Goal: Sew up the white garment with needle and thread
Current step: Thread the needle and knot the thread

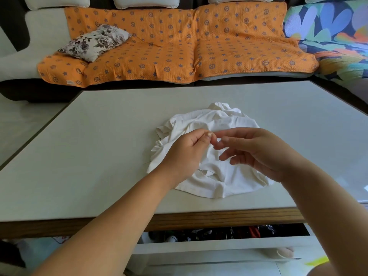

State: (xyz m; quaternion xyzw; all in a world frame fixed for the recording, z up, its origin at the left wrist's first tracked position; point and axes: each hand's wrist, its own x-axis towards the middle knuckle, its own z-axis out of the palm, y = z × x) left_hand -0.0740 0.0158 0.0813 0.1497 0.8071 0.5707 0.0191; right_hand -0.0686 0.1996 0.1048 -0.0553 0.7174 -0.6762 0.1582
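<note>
The crumpled white garment (229, 176) lies on the pale table (89, 156), right of centre and near the wooden front edge. Above it the left hand (187, 154) has its fingers curled, thumb pressed to forefinger; whether a needle or thread sits in that pinch is too small to tell. The right hand (256, 152) hovers beside it, fingers loosely spread, forefinger almost touching the pinch. Bare tabletop surrounds the garment, widest on the left and behind.

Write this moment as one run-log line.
left hand: fingertips pinched, contents unclear | right hand: open, beside it | white garment: crumpled on table
</note>
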